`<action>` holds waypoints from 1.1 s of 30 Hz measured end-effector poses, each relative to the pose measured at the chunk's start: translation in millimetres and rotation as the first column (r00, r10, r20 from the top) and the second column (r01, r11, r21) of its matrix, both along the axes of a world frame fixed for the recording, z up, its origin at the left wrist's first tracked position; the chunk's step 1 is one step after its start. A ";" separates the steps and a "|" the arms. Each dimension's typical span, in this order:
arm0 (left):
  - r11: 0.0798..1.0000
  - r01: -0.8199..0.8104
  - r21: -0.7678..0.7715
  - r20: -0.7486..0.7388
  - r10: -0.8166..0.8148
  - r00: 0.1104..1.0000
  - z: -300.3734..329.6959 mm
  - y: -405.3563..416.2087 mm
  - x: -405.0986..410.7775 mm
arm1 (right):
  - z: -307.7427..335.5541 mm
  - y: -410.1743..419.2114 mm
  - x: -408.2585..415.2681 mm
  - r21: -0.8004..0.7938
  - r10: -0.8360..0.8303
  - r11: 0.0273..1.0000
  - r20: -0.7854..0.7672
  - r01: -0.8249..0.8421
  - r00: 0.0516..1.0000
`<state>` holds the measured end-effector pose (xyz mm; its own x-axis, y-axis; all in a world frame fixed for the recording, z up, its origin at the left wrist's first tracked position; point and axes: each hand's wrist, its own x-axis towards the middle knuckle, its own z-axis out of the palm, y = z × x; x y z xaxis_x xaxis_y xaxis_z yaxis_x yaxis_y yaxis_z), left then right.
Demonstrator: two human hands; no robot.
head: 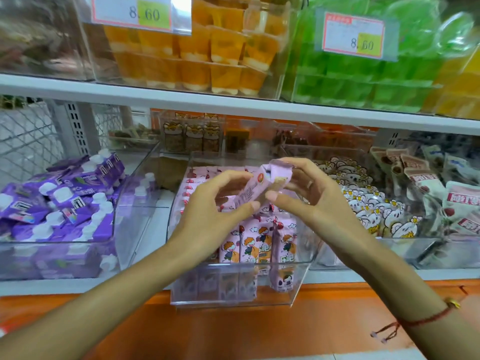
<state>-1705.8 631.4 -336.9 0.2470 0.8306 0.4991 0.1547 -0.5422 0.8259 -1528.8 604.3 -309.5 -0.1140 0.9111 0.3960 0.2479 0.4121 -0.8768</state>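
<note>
Both hands up in front of the lower shelf, meeting on one packet [262, 187].

L hand [220, 201]: fingers curled, thumb under, pinching the packet's lower end. R hand [311, 196]: fingers arched over the top end, thumb pressing from below. Neither hand is wide open; both have hold of the same packet.

Packet: long, narrow, soft wrapper, pink-lilac. Lies tilted btwn the hands, top end up toward R fingers, low end down at L thumb. Small red round mark on the face near L fingers, cream-tan patch near R thumb, dark print along the length, too blurred to read. Top end looks folded or crimped.

Packet is held in the air, directly over a clear bin [233, 302], not touching it. Bin sits just below and beyond the hands w/ more packets [249, 245] of the same kind standing upright in rows: pink, cartoon figure w/ orange hair.

L of L hand: bin of purple pouches [57, 201] w/ white caps. R of R hand: white cartoon packs [368, 203]. Above the hands, on the upper shelf [233, 100]: orange cups [202, 55], green cups [350, 74], price tag [354, 35] reading 8.60.

Red string bracelet [428, 318] on R wrist.
</note>
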 end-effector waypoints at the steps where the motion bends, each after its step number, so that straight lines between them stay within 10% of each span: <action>1: 0.998 -0.030 0.052 -0.018 0.031 0.999 -0.4 -1.5 1.0 | 1.5 -1.7 -2.4 0.026 -0.070 0.997 0.044 0.069 0.997; 5: 0.940 -0.168 0.298 -0.144 0.218 0.965 -0.6 -8.9 5.4 | 7.1 -6.0 -12.0 0.151 -0.368 0.928 0.219 0.341 0.904; 10: 0.972 -0.171 0.161 -0.287 0.212 0.934 -8.6 -3.2 4.4 | 17.5 0.1 2.6 0.136 -0.386 0.922 0.234 0.364 0.892; 19: 0.973 -0.049 0.224 -0.708 0.197 0.678 -16.9 9.1 -7.1 | 29.1 -1.5 36.7 -0.035 0.002 0.999 0.416 0.014 0.909; 33: 0.973 -0.064 0.222 -0.698 0.205 0.686 -20.2 11.4 -12.6 | -19.5 -0.2 6.6 0.330 -0.277 0.940 0.887 -0.087 0.369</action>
